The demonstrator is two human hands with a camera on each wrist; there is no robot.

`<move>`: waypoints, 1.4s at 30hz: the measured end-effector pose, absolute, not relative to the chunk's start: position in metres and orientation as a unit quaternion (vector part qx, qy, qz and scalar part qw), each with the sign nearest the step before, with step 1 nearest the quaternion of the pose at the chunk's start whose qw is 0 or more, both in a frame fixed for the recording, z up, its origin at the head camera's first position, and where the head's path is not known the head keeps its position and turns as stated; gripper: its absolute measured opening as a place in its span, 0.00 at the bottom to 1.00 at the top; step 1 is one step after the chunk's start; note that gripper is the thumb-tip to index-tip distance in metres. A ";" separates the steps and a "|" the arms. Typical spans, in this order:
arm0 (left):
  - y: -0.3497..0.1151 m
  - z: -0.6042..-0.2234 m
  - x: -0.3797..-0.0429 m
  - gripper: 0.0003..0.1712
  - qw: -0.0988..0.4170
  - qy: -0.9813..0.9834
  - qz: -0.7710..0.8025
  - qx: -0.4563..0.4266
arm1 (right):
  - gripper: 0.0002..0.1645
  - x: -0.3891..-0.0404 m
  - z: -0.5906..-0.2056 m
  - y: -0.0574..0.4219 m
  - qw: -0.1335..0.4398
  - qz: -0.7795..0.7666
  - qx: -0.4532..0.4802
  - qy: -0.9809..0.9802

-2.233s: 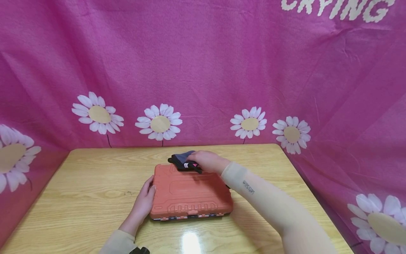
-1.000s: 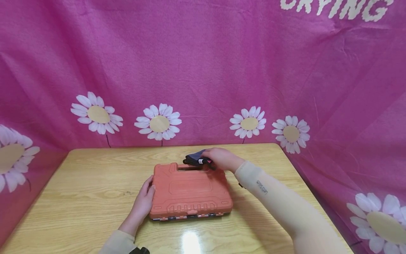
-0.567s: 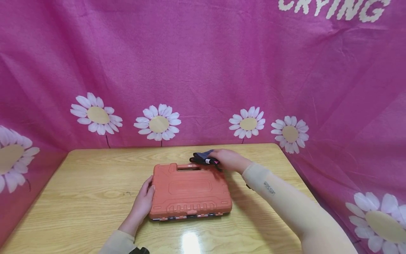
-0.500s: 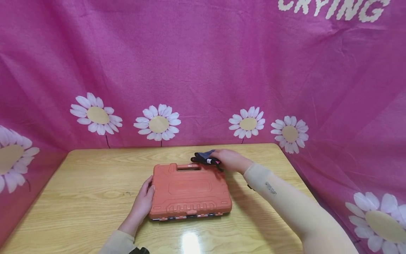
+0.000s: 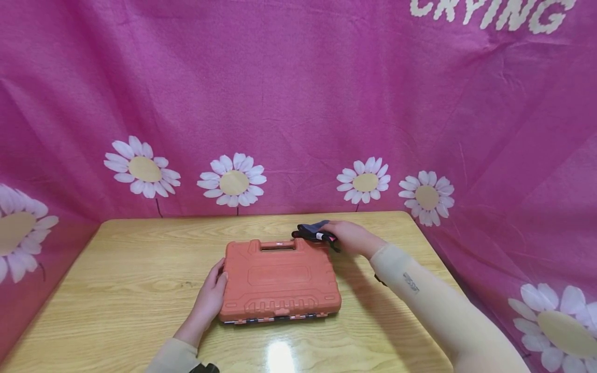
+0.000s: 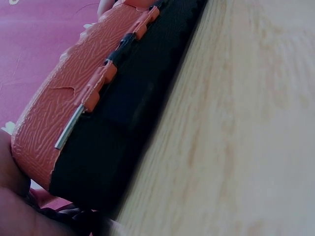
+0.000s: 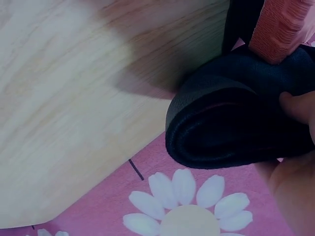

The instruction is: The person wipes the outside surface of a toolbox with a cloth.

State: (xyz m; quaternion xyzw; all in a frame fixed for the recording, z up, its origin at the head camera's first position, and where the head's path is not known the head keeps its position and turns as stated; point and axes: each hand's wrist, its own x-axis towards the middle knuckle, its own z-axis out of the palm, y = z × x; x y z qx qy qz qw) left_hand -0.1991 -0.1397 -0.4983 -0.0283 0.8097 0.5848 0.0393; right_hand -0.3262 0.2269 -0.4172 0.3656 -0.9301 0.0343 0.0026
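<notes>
An orange hard-shell tool case (image 5: 280, 280) lies flat on the table, with its carry handle on the far side and its hinge side facing me. Its lower half is black in the left wrist view. My left hand (image 5: 212, 295) holds the case at its left side, thumb at the upper edge. My right hand (image 5: 352, 237) grips a folded black and grey-blue cloth (image 5: 314, 232) with a small white tag, at the far right corner of the case. In the right wrist view the cloth's thick fold (image 7: 216, 123) touches the orange shell; some fingers are hidden.
The wooden table (image 5: 130, 269) extends on both sides of the case. A pink curtain (image 5: 298, 103) printed with daisies hangs behind the table and along its sides.
My right hand has carried the folded cloth rightward along the far edge, from the handle to the far right corner, uncovering the handle. The left hand and the case have stayed nearly still.
</notes>
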 end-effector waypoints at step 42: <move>-0.139 -0.496 -0.198 0.32 0.045 0.812 0.582 -0.030 | 0.25 -0.273 -0.454 0.230 0.044 0.180 0.203 -0.961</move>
